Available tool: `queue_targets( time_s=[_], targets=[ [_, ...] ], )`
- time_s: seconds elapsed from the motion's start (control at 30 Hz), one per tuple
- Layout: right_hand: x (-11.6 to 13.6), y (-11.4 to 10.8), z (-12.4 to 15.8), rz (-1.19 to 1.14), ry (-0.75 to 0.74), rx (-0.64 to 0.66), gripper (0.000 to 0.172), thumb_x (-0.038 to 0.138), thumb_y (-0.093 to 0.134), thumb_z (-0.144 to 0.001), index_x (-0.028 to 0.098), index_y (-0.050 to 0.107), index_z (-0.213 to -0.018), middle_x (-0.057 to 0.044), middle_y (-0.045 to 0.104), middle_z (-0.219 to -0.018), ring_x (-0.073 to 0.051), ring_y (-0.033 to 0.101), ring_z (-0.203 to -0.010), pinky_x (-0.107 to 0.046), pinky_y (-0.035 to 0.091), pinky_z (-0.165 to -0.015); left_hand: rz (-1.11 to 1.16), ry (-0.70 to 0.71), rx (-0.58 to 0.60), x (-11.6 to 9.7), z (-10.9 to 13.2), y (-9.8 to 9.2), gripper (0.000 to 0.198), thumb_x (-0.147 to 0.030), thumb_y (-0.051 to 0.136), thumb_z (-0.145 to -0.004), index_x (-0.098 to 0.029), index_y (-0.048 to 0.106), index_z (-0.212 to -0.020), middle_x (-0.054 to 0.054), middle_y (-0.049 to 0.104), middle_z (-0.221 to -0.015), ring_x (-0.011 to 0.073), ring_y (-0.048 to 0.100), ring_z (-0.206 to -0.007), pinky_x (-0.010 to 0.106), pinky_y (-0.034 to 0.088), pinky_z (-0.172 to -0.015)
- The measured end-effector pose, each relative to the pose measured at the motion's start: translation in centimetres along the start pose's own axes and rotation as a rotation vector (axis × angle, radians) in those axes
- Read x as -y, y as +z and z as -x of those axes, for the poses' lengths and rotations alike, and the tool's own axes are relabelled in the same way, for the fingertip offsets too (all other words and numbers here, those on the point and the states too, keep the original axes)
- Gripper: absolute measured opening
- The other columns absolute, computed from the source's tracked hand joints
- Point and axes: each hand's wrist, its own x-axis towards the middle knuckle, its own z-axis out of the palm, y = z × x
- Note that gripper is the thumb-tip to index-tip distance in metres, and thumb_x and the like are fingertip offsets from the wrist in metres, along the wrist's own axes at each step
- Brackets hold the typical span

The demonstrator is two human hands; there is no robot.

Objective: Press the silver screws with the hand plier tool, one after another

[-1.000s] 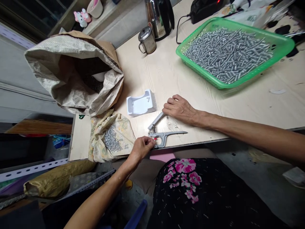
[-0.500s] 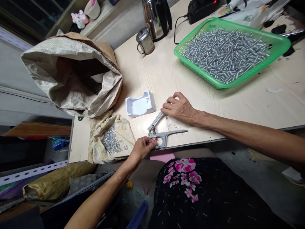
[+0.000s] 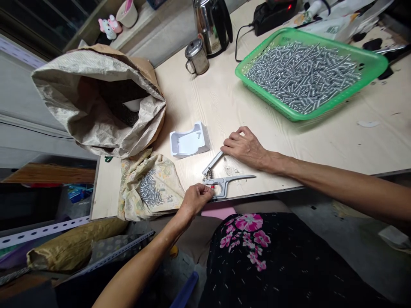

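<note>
Grey snap-fastener pliers (image 3: 221, 182) rest at the table's front edge, with a spring and a red part by the jaws. My right hand (image 3: 245, 147) has its curled fingers around the end of the raised upper handle. The lower handle points right, untouched. My left hand (image 3: 196, 197) is pinched closed right beside the jaws; whatever sits between its fingertips is too small to make out. To its left, a patterned cloth (image 3: 170, 175) carries a heap of small metal pieces (image 3: 150, 190). A white tray (image 3: 189, 141) with a few such pieces stands behind the pliers.
A green basket (image 3: 285, 112) full of small metal pieces stands at the back right. A large open sack (image 3: 96, 132) is on the left. Farther back are a metal mug (image 3: 197, 60), a kettle (image 3: 210, 25) and a black power adapter (image 3: 269, 17) with a cord.
The view has shifted slightly. My left hand's pinched fingers stay close by the jaws, and my right hand keeps the upper handle raised; little else differs.
</note>
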Motion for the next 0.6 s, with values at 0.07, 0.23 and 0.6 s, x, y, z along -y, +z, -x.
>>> queue_targets(
  time_s=[0.07, 0.23, 0.6],
  targets=[
    [0.0, 0.3, 0.1, 0.0, 0.008, 0.015, 0.037, 0.008, 0.034, -0.097, 0.025, 0.067, -0.089, -0.002, 0.065, -0.083, -0.019, 0.046, -0.083, -0.04, 0.024, -0.083, 0.013, -0.009, -0.004, 0.2, -0.1, 0.2, 0.027, -0.041, 0.067, -0.065, -0.015, 0.065, -0.062, -0.001, 0.056, -0.056, 0.0121, 0.046, -0.056, 0.025, 0.033, -0.055],
    [-0.2, -0.2, 0.3, -0.037, -0.01, 0.123, 0.022, 0.024, 0.045, -0.098, 0.021, 0.067, -0.093, -0.006, 0.068, -0.091, -0.022, 0.048, -0.089, -0.039, 0.029, -0.084, 0.065, -0.046, -0.003, 0.6, 0.0, 0.3, 0.034, -0.048, 0.068, -0.065, -0.014, 0.066, -0.066, -0.003, 0.053, -0.054, 0.0101, 0.042, -0.052, 0.024, 0.029, -0.052],
    [1.1, -2.9, 2.8, -0.203, -0.062, 0.224, 0.09, 0.068, 0.071, -0.07, 0.013, 0.047, -0.137, -0.02, 0.058, -0.131, -0.038, 0.046, -0.12, -0.062, 0.026, -0.104, 0.198, -0.091, 0.014, 0.2, 0.1, 0.3, 0.038, -0.049, 0.075, -0.059, -0.013, 0.067, -0.068, -0.002, 0.056, -0.058, 0.009, 0.042, -0.054, 0.023, 0.03, -0.053]
  ],
)
